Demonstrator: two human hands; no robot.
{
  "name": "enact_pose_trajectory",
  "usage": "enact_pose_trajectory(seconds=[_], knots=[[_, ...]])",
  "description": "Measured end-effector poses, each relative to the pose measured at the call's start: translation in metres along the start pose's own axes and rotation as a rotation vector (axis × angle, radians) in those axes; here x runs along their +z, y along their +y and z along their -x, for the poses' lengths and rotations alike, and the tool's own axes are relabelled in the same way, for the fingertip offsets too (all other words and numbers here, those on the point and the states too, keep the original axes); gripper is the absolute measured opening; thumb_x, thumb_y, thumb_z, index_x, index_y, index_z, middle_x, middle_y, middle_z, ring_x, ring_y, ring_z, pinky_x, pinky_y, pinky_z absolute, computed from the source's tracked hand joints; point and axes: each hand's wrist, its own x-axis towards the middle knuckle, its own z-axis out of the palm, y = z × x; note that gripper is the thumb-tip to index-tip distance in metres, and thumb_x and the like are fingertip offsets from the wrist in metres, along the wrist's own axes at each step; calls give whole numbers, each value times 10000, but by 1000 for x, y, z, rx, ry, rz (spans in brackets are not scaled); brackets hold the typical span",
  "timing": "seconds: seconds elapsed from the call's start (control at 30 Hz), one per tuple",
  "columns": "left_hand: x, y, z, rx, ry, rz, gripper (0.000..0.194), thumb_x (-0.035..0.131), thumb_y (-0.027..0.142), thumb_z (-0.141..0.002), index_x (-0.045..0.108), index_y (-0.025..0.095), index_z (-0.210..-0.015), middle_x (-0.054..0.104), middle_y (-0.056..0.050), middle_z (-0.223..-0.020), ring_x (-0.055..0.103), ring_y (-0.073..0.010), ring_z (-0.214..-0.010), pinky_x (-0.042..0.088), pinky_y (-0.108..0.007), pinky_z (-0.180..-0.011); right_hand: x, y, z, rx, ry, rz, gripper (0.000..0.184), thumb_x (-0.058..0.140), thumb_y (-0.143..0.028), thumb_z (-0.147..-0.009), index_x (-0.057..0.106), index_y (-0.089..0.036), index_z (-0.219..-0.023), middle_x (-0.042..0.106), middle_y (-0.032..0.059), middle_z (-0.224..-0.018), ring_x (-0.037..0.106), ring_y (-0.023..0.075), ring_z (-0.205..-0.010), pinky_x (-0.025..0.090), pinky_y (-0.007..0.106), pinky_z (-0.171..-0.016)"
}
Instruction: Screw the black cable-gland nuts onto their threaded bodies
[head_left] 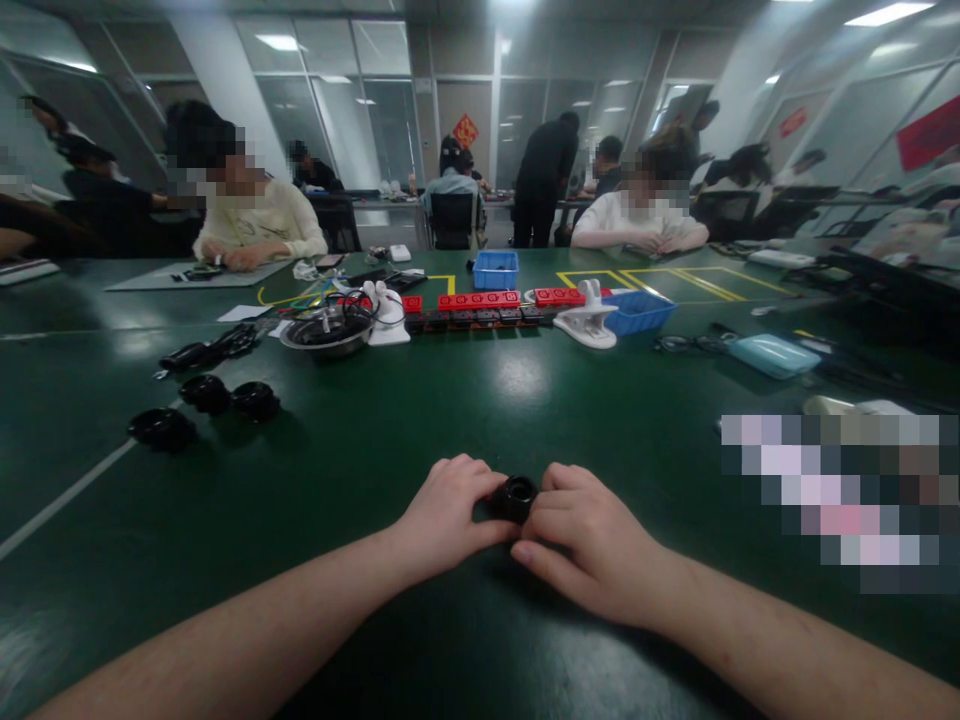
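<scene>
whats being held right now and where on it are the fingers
A small black round part, held by its outer sides between the left hand and right hand.

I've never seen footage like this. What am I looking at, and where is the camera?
There is no robot here: one picture, from a camera worn on a person's head, looking forward and down. The bare left hand and right hand hold a small black round part between them, over a green table. To the left lie three black cup-like parts; farther back are a metal bowl and blue bins.
</scene>
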Motion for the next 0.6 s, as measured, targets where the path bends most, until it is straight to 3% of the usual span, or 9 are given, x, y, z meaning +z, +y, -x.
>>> enact_pose_trajectory(seconds=[0.13,0.3,0.6], knots=[[-1,-2,1,5,-9,26,292,588,473,-752,588,197,-846,560,4,-817,472,-179,-807,328,-300,-688,-3,14,-4,95,-13,-3,390,357,-327,-898,580,-163,-624,584,17,-598,422,131,-592,337,311,-644],[-3,-1,1,1,-35,38,320,608,471,-738,591,216,-930,564,-1,-842,475,-189,-824,330,-315,-712,-6,36,-11,353,17,47,374,317,-359,-909,609,-147,-809,624,59,-763,485,174,-717,366,316,-668],[-2,0,1,2,-31,18,318,600,473,-741,592,215,-925,559,-1,-842,472,-186,-818,332,-312,-709,0,32,-11,348,-36,9,387,312,-362,-912,620,-148,-814,602,66,-774,514,176,-754,388,317,-713]])
